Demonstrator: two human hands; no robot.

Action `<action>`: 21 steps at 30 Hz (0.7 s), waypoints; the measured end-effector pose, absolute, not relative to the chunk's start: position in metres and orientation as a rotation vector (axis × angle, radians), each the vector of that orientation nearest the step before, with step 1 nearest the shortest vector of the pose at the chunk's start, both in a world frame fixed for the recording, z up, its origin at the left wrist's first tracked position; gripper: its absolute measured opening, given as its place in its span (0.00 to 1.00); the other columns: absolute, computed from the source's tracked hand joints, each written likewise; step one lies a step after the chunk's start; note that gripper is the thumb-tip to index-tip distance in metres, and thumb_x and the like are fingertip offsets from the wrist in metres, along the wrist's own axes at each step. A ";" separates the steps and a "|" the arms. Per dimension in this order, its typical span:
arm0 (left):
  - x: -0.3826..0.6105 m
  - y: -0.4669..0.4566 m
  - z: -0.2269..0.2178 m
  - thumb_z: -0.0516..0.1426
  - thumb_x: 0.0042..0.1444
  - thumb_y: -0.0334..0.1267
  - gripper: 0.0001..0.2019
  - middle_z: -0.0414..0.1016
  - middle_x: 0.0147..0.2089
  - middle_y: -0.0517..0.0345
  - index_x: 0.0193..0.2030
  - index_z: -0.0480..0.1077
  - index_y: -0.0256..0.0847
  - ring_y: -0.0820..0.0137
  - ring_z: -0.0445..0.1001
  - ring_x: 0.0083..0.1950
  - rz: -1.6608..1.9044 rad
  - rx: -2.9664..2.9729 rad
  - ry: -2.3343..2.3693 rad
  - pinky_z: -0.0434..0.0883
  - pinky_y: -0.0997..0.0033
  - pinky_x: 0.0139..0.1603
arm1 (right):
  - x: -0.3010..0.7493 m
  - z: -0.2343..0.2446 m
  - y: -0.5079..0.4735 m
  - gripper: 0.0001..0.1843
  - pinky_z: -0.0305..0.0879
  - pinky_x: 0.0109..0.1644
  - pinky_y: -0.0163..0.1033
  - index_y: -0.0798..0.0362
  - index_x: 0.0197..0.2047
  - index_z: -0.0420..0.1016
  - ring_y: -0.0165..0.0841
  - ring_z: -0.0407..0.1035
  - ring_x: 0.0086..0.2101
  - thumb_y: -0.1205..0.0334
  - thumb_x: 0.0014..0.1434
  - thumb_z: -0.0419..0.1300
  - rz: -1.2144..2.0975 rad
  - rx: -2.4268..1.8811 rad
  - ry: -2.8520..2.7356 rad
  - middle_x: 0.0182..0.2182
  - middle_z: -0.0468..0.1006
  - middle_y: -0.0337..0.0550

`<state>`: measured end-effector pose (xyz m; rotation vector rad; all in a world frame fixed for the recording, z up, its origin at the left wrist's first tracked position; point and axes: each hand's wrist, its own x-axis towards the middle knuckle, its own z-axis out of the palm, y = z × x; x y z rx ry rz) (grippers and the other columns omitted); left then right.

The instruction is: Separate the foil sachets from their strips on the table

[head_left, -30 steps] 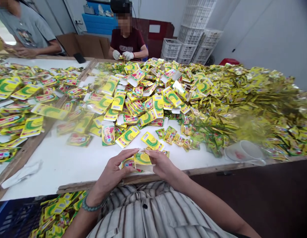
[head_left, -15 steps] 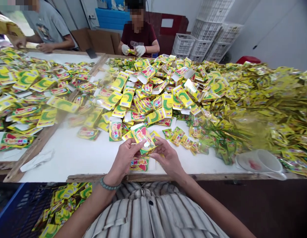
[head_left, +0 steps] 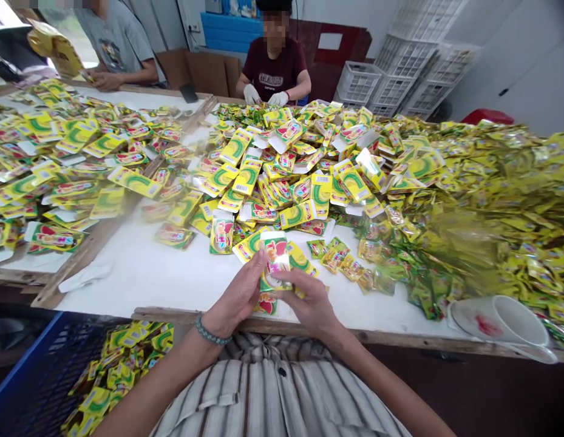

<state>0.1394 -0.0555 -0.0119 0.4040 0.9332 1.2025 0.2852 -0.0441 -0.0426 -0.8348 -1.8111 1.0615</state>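
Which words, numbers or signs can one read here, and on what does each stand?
"TWINS", apparently: flat yellow-green cardboard box on the white table.
"T...", rest unclear: held green cardboard box.
Too blurred: lettering on the dark red shirt, barcodes on yellow cardboard boxes, red mark on the translucent plastic mug.

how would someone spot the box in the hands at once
Start at the white tabletop and go to its near side, by the striped shirt. There the left hand and right hand hold a green-edged box showing red fruit. Unlike the loose boxes heaped beyond, it is gripped by both hands.
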 end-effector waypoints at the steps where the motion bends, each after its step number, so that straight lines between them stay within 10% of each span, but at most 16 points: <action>1: 0.143 -0.057 -0.012 0.63 0.50 0.55 0.26 0.80 0.41 0.50 0.48 0.74 0.37 0.64 0.78 0.43 1.196 0.379 0.920 0.74 0.70 0.40 | 0.285 -0.045 -0.046 0.11 0.69 0.38 0.37 0.45 0.45 0.79 0.32 0.72 0.32 0.58 0.57 0.65 1.044 -0.836 -1.842 0.32 0.79 0.40; 12: 0.137 -0.052 -0.019 0.58 0.58 0.51 0.22 0.80 0.41 0.44 0.49 0.73 0.32 0.60 0.79 0.44 1.101 0.124 0.696 0.77 0.62 0.46 | 0.280 -0.053 -0.055 0.11 0.63 0.25 0.33 0.49 0.39 0.79 0.28 0.64 0.20 0.52 0.59 0.61 1.426 -0.913 -1.612 0.19 0.71 0.35; 18: 0.137 -0.038 -0.014 0.53 0.64 0.41 0.12 0.80 0.33 0.51 0.44 0.73 0.35 0.66 0.80 0.34 1.180 -0.084 0.826 0.79 0.61 0.44 | 0.274 -0.049 -0.059 0.26 0.70 0.44 0.39 0.46 0.56 0.69 0.35 0.74 0.41 0.55 0.54 0.67 1.104 -0.963 -1.808 0.56 0.73 0.48; 21: 0.144 -0.038 -0.013 0.53 0.64 0.39 0.11 0.81 0.36 0.51 0.44 0.73 0.35 0.67 0.80 0.34 1.203 -0.118 0.895 0.79 0.64 0.43 | 0.274 -0.047 -0.059 0.28 0.71 0.45 0.41 0.46 0.59 0.66 0.37 0.74 0.43 0.57 0.55 0.65 1.030 -0.968 -1.854 0.59 0.70 0.52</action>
